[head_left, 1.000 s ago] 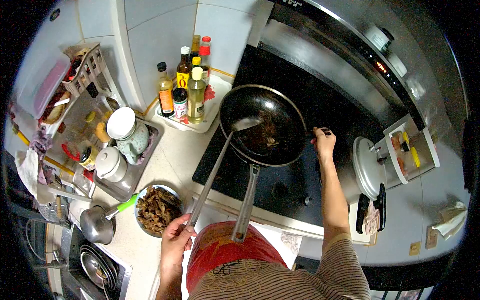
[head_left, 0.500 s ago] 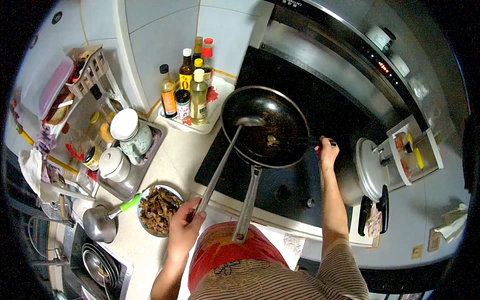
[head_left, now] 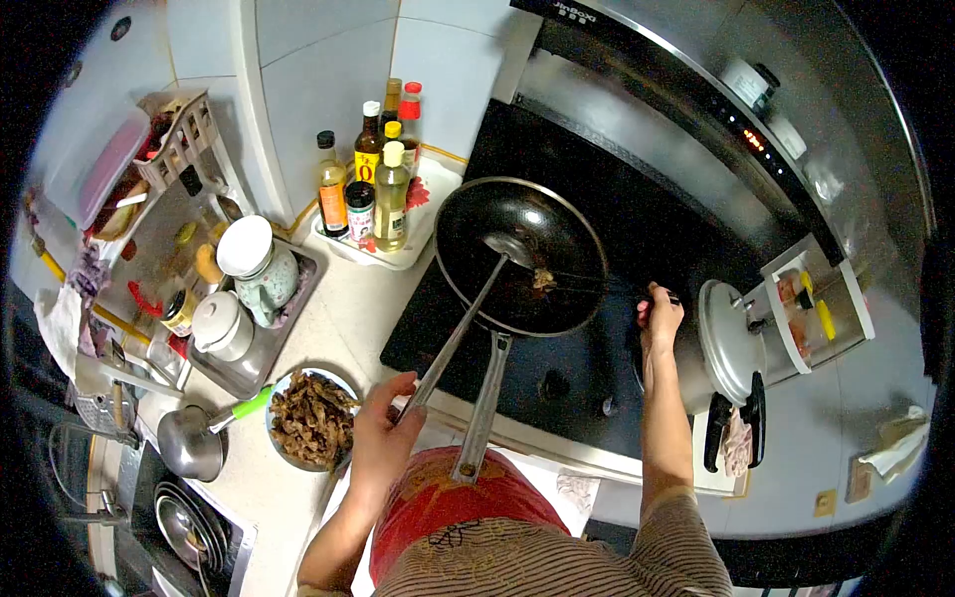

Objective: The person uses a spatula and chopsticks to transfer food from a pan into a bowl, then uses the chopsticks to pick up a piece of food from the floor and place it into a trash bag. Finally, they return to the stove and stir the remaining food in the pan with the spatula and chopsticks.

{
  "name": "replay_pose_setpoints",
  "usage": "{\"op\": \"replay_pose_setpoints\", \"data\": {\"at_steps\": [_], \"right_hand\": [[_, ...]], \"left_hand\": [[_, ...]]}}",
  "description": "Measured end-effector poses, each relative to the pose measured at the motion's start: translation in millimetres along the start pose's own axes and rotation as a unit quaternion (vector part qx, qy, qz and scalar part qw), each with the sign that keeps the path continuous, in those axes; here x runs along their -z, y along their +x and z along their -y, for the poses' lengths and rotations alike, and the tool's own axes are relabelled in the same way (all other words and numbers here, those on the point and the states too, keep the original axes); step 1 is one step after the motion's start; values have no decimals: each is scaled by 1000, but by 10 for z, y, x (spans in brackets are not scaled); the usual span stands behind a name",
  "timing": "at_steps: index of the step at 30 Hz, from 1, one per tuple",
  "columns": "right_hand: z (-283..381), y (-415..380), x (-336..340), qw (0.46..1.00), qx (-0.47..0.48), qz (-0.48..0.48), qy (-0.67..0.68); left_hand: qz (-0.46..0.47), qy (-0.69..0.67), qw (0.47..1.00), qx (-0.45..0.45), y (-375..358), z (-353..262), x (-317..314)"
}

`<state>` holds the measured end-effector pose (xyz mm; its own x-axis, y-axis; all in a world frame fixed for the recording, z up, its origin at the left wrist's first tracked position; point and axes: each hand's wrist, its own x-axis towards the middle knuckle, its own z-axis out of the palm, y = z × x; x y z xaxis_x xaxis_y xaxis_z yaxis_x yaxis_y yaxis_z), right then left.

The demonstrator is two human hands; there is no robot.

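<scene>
A dark wok (head_left: 477, 214) sits on the black cooktop, its metal handle pointing toward me. My left hand (head_left: 386, 428) is closed round the long handle of a metal ladle (head_left: 468, 320), whose bowl rests inside the wok. At the wok's right side, my right hand (head_left: 661, 316) is closed on dark chopsticks (head_left: 587, 283); they are thin and hard to see against the black surface. Their tips reach a small brown food piece (head_left: 543, 279) on the wok's inner surface, right beside the ladle's bowl.
A bowl of browned food pieces (head_left: 310, 420) stands on the left counter, near a metal ladle with green handle (head_left: 194, 443). Several sauce bottles (head_left: 392, 199) share a white tray (head_left: 403, 261). A pressure cooker (head_left: 731, 338) stands at right. The sink holds stacked bowls (head_left: 189, 527).
The ladle's bowl has shifted right within the wok, closer to the food piece. My left hand has moved slightly right. My right hand has moved a little right and down.
</scene>
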<state>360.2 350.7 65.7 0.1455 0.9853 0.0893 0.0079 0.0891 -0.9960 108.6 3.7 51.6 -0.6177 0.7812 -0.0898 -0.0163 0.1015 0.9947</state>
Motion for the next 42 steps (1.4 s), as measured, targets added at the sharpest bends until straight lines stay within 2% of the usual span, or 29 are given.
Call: {"op": "replay_pose_setpoints", "data": {"at_steps": [4, 7, 10, 13, 17, 20, 22, 23, 24, 28, 31, 35, 38, 42], "right_hand": [[189, -116, -17, 1000, 11, 5, 27], [230, -117, -26, 999, 29, 11, 18], [155, -83, -63, 996, 93, 6, 5], [7, -115, -124, 991, 126, 32, -43], [-133, -183, -253, 992, 118, 21, -44], [-112, -195, -301, 993, 98, 7, -64], [-125, -151, -295, 994, 85, 16, -63], [-137, -116, -283, 995, 79, 20, -63], [-179, -69, -263, 994, 82, 21, -65], [-253, -46, -267, 994, 87, 7, -64], [-250, -43, -270, 994, 81, 3, -72], [-267, -12, -227, 994, 73, 8, -80], [-242, -33, -218, 994, 59, 10, -91], [-255, -43, -234, 995, 65, 5, -80]], "left_hand": [[27, -30, 999, 24, -56, -8, 3], [47, -105, 990, 80, -157, -116, 10], [18, -262, 959, 107, -262, 18, 82], [-21, -310, 942, 128, -395, 244, 205], [-99, -350, 914, 181, -597, 577, 438], [-136, -407, 866, 258, -770, 959, 639], [-182, -443, 836, 269, -868, 1137, 638], [-204, -461, 819, 274, -914, 1250, 634], [-189, -463, 825, 264, -940, 1494, 679], [-272, -455, 811, 249, -940, 1501, 718], [-240, -431, 843, 215, -894, 1619, 800], [-265, -422, 822, 276, -858, 1541, 820], [-291, -415, 818, 271, -816, 1387, 779], [-264, -447, 825, 223, -802, 1488, 789]]}}
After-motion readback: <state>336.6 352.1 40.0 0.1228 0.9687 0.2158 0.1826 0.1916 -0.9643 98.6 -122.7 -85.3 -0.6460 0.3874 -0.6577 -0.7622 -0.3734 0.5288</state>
